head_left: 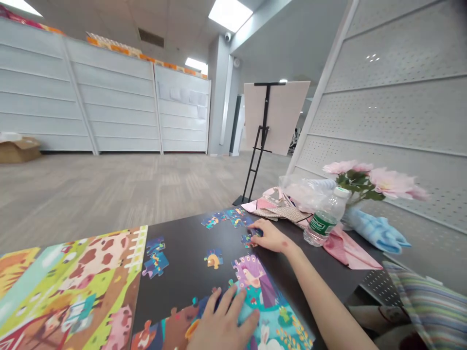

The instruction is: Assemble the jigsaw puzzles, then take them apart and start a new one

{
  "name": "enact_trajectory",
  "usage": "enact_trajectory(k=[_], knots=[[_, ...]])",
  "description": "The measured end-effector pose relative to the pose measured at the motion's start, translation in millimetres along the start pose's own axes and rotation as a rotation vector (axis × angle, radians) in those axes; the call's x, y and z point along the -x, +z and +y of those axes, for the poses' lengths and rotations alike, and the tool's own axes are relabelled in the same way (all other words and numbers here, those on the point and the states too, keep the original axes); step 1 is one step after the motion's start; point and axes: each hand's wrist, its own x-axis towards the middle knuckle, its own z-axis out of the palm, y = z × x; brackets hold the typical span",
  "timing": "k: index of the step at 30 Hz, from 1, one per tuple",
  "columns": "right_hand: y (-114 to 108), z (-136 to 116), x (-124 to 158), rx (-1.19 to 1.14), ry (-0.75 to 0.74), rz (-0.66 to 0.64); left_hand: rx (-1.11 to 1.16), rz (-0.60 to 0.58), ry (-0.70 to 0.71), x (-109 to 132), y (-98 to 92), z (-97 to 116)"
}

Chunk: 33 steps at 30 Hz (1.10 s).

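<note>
My left hand lies with fingers spread on a partly joined jigsaw puzzle of animals, near the front edge of the dark table. Further out on the right, my right hand curls its thumb and fingers around a small blue puzzle piece; the fingertips partly cover it. A loose piece with an orange shape sits between the two hands. Dark blue pieces rest to the left, and several more pieces lie by the far edge.
A farm picture board covers the table's left side. At the right stand a water bottle and pink flowers, beside folded cloths and a clear plastic bag. An easel stands on the floor beyond.
</note>
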Motion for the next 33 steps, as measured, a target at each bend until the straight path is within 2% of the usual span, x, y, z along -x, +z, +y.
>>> enact_trajectory(k=[4,6,8,9,12,14,17,19,22,25,28,30,33], knots=[[-1,-3,3,-0.025,-0.023,-0.038,-0.001,0.051,0.005,3,-10.6,6],[-1,-2,2,-0.031,-0.022,-0.043,0.057,-0.008,-0.002,0,-26.9,7],[0,-2,1,-0.035,-0.022,-0.047,0.159,-0.085,-0.057,-10,-51.1,-1],[0,-2,1,-0.036,-0.022,-0.048,0.214,-0.11,-0.127,-17,-63.8,-10],[1,-2,0,-0.034,-0.027,-0.053,0.232,-0.059,-0.459,-48,-89.9,-53],[1,-1,-1,-0.03,-0.034,-0.055,0.19,-0.028,-0.569,-69,-90.8,-89],[1,-1,-1,-0.022,-0.043,-0.063,0.158,-0.016,-0.685,-89,-73.4,-133],[1,0,-1,-0.019,-0.047,-0.071,0.163,-0.035,-0.716,-93,-59.4,-150],[3,1,-2,-0.022,-0.053,-0.079,0.194,-0.056,-0.715,-91,-48.8,-163],[5,3,-4,-0.029,-0.055,-0.083,0.251,-0.064,-0.681,-85,-55.0,-169],[6,3,-4,-0.036,-0.054,-0.078,0.325,-0.034,-0.63,-75,-72.0,-159],[6,3,-4,-0.041,-0.057,-0.069,0.381,0.004,-0.581,-65,-82.9,-138],[5,2,-2,-0.046,-0.062,-0.054,0.46,0.014,-0.475,-45,-89.1,-93]])
